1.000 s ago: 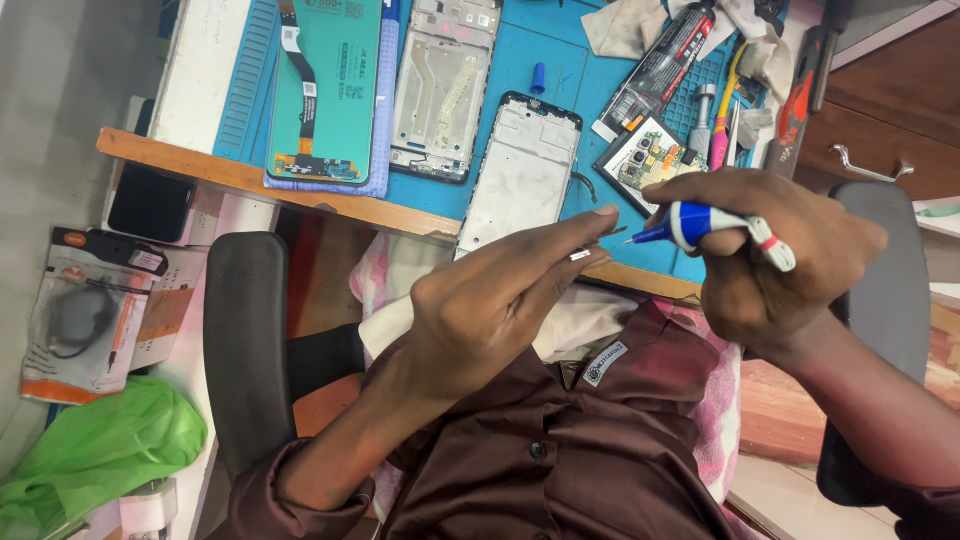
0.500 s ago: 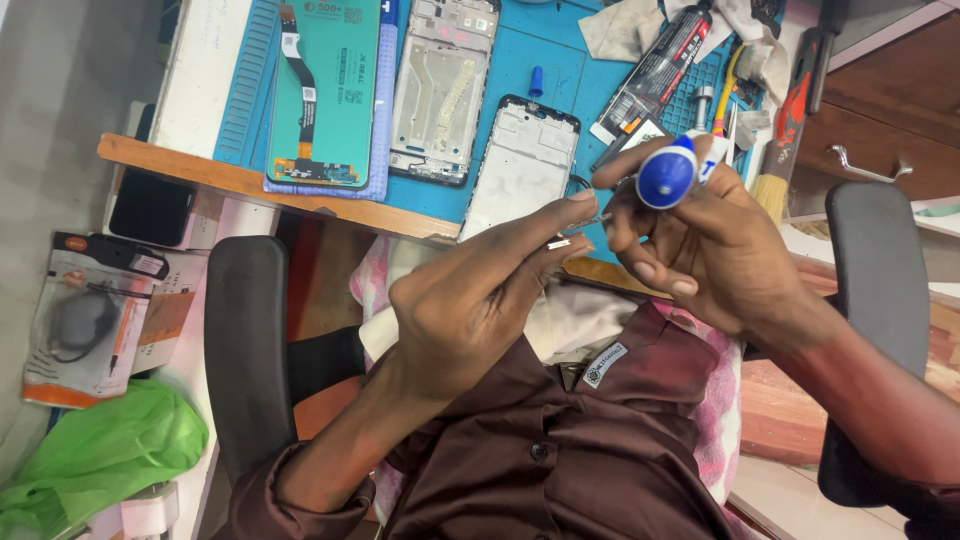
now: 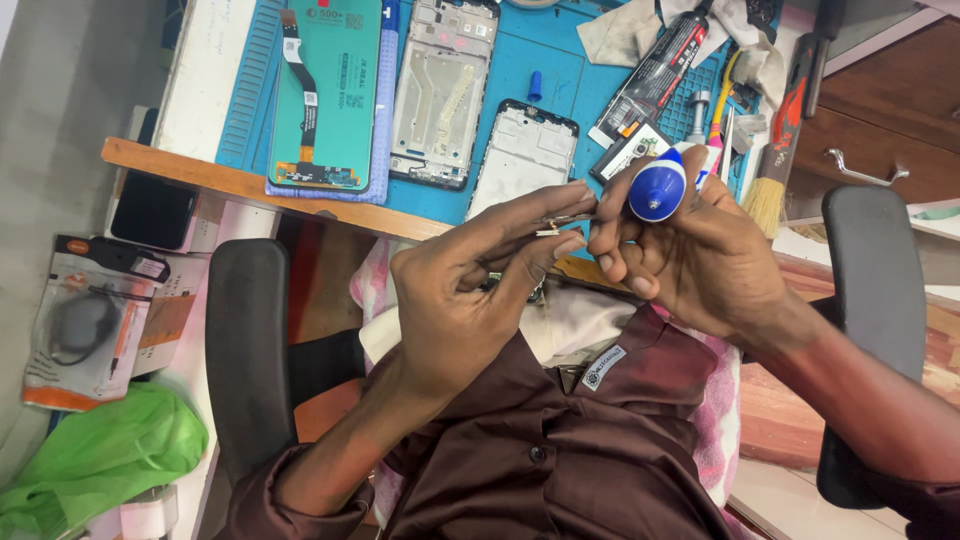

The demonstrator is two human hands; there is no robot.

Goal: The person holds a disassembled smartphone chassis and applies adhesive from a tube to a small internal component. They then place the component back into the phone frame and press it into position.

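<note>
In the head view, the left hand [image 3: 470, 290] is raised in front of the chest, its fingers pinched around a small, thin metal part [image 3: 560, 224] held at the fingertips; the part is too small to make out further. The right hand [image 3: 700, 255] is closed around a blue-and-white glue tube [image 3: 657, 190], with the tube's rounded blue end facing the camera and its tip touching or just beside the metal part. Both hands meet near the edge of the surface [image 3: 250, 185], above the person's lap.

On the blue mat [image 3: 590, 85] that covers the surface lie, from left to right, a green-backed phone display with a flex cable [image 3: 325, 95], a bare phone frame [image 3: 443, 92] and a white phone back with a dark rim [image 3: 522, 155]. A small blue cap [image 3: 535, 86] lies between the frame and a black-and-red adhesive tube [image 3: 655, 75]. To the right of it are a brush with pale bristles [image 3: 775, 165] and a crumpled cloth [image 3: 625, 30].

Below the surface, at the left, a packaged accessory [image 3: 95, 320] rests beside a green plastic bag [image 3: 100, 460]. The black chair arms [image 3: 250, 360] stand on either side of the person's brown shirt [image 3: 560, 460].
</note>
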